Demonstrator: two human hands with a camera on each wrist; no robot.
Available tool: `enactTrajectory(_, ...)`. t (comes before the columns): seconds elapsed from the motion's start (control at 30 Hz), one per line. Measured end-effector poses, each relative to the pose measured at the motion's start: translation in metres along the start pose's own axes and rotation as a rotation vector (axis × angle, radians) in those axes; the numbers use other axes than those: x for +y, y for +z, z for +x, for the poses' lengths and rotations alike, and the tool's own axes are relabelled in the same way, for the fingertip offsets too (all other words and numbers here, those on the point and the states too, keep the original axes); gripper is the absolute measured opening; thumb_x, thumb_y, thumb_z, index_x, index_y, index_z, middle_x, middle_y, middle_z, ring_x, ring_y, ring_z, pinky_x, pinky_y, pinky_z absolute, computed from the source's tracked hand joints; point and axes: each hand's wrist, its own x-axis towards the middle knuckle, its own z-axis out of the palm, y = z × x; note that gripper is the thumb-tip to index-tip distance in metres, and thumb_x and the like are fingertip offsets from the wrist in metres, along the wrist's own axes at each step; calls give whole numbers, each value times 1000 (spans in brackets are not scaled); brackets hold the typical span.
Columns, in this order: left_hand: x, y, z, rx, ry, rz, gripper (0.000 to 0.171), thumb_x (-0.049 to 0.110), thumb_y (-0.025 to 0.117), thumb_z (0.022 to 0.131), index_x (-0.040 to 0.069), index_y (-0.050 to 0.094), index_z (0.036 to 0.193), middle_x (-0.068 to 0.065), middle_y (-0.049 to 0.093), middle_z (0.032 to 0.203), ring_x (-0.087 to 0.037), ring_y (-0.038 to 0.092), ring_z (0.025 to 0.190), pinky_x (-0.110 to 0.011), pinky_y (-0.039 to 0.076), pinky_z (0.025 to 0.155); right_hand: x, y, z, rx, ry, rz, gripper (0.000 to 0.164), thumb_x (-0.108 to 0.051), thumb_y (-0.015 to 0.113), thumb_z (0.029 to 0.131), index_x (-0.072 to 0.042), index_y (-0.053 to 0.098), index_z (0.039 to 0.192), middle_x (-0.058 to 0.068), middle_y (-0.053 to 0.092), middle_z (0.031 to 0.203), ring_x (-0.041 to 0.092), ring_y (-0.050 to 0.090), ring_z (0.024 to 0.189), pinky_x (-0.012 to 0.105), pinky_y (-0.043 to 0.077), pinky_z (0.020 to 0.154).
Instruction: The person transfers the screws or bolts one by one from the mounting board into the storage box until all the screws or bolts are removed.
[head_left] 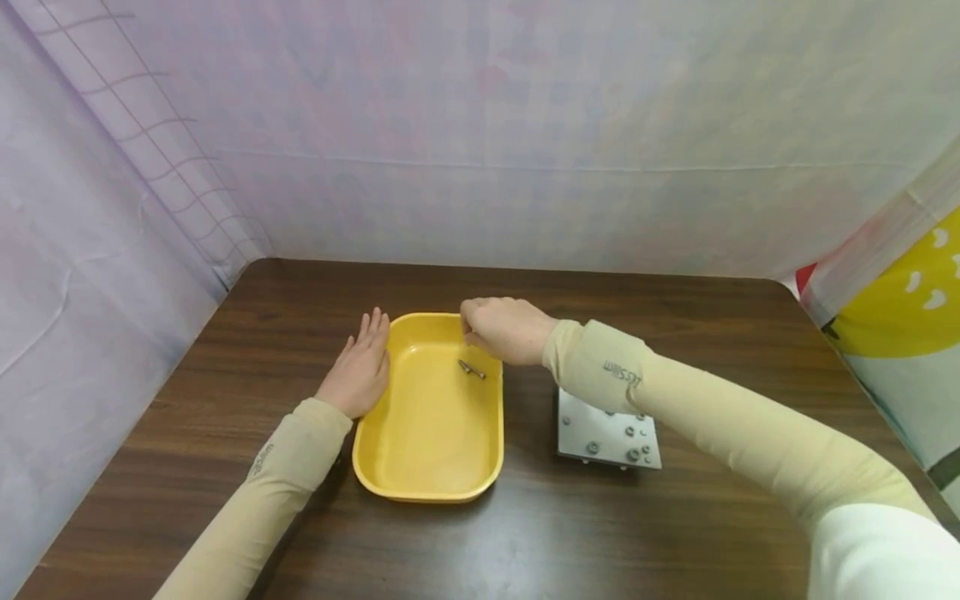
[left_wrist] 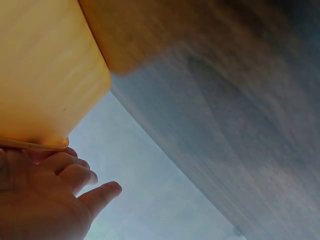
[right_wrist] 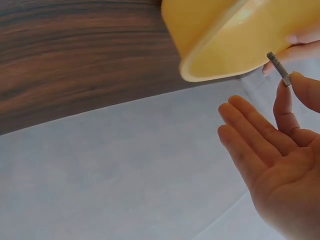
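Observation:
A yellow tray [head_left: 427, 425] stands on the table, with a few small metal screws [head_left: 472, 369] lying inside toward its far right corner. My left hand [head_left: 358, 371] rests against the tray's left rim with its fingers extended. In the right wrist view, my right hand [right_wrist: 280, 170] pinches a threaded bolt [right_wrist: 278, 68] by its head between thumb and index finger, while the other fingers are spread. Seen from the head, that hand is over the tray's far right corner and hides the bolt. Right of the tray lies a metal plate [head_left: 600, 433] carrying several bolts, partly covered by my right forearm.
The dark wooden table [head_left: 225, 400] reaches back to a pale cloth curtain [head_left: 480, 167]. More cloth hangs at the left side, and a yellow patterned fabric [head_left: 900, 292] hangs at the right.

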Motion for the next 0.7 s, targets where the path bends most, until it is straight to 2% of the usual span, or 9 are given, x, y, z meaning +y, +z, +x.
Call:
enactTrajectory(0.13,0,0,0,4,2,-1,57,15,30,107,-2,8,157,-19,2,165,-35,4,153,-57,12,123,-6,2,6,-28,-22,-1,11,-19,54,102,-9,58,101,2,60,92,15,55,72,29,50,65)
enactTrajectory(0.33,0,0,0,8,9,-1,57,15,30,107,-3,9,156,-20,3,165,-35,4,153,-56,12,123,-15,3,13,-95,-21,-22,11,-20,53,102,-11,57,100,1,60,90,15,57,73,29,50,65)
enactTrajectory(0.53,-2,0,0,14,11,-1,57,15,31,106,-3,10,156,-20,3,165,-36,5,153,-56,12,123,-24,7,19,-156,-16,14,13,-22,53,103,-12,60,101,1,63,85,13,60,64,26,52,59)
enactTrajectory(0.7,-4,2,0,16,15,-6,57,15,31,106,-2,10,156,-19,2,165,-36,4,153,-57,12,123,-30,12,24,-151,-34,-17,19,-24,54,102,-9,62,113,3,68,97,12,61,66,25,54,60)
